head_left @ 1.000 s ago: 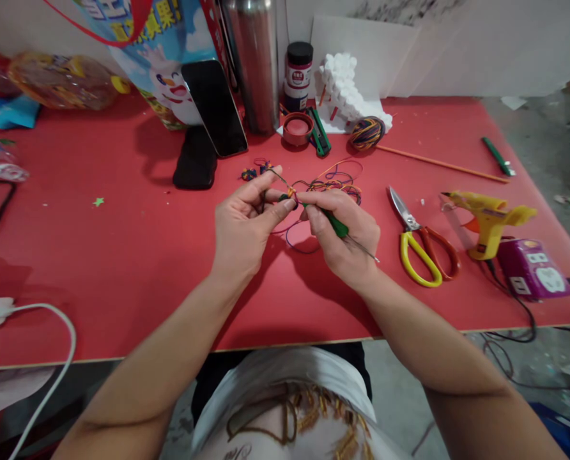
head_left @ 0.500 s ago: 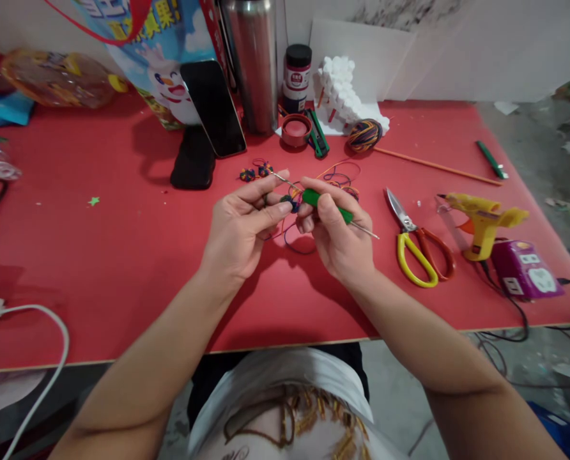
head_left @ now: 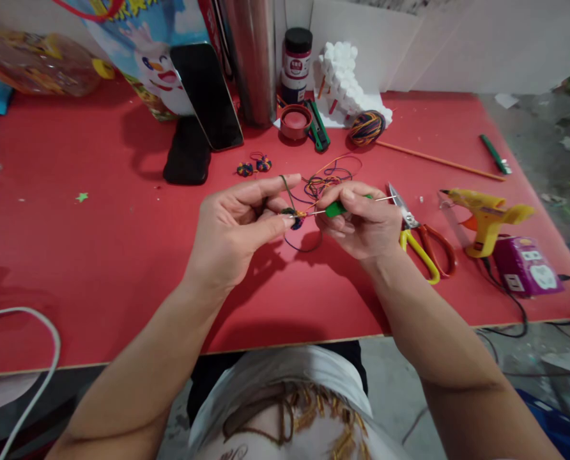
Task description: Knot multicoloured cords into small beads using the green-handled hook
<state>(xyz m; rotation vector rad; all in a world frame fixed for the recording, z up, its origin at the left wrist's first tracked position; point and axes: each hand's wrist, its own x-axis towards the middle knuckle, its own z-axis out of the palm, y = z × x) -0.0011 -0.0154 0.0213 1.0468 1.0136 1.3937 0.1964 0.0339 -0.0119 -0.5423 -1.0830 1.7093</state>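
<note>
Between thumb and fingers, my left hand (head_left: 234, 223) pinches a small multicoloured crochet piece (head_left: 296, 220). A dark strand of yarn runs up from it over the outstretched left index finger. My right hand (head_left: 362, 217) grips the green handle of a crochet hook (head_left: 335, 209). The hook's thin metal tip points left and meets the crochet piece; its other metal end sticks out to the right. Loose yarn (head_left: 319, 184) lies tangled on the table just behind the hands. Two small crochet pieces (head_left: 255, 165) of like colours rest behind my left hand.
Scissors (head_left: 412, 220), a yellow glue gun (head_left: 489, 214) and a purple box (head_left: 524, 267) are on the right. At the back stand a propped phone (head_left: 207, 96), a steel flask (head_left: 252, 64), a jar (head_left: 296, 67) and a yarn ball (head_left: 367, 128). A white cable (head_left: 50, 329) hangs at the left.
My right hand has moved right and turned, drawing the hook's tip from beside the left index finger down to the crochet piece. My left index finger has straightened, lifting the dark yarn.
</note>
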